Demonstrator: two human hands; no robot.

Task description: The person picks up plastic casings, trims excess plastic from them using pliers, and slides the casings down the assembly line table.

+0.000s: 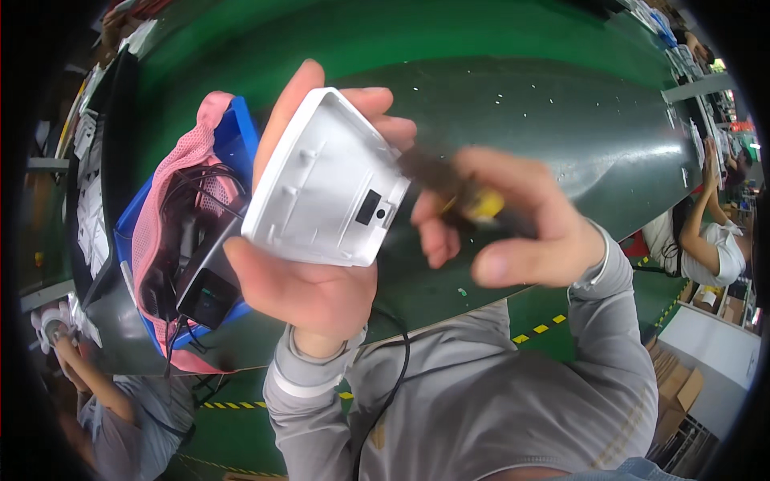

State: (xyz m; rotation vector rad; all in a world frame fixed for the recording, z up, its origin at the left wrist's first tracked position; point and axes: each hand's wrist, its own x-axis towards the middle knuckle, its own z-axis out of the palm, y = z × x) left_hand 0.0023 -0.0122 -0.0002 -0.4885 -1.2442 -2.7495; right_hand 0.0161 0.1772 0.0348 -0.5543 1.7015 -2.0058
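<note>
My left hand (309,293) is wrapped from below and behind around a white plastic housing shell (317,180), held above the table with its hollow inner side up. Ribs, small pegs, a black rectangle and a round black hole show inside the shell. Just right of its edge, my right hand (533,220) grips a dark hand tool with a yellow part (484,204). Motion smears the tool, so its exact kind is unclear. Its dark end (425,166) reaches toward the shell's right edge; whether they touch, I cannot tell.
A blue bin (243,128) to the left holds a pink mesh bag (172,172), black cables and a dark device (207,293). Small white scraps dot the dark green table (561,120). Other people sit at the lower left (140,425) and right (718,248).
</note>
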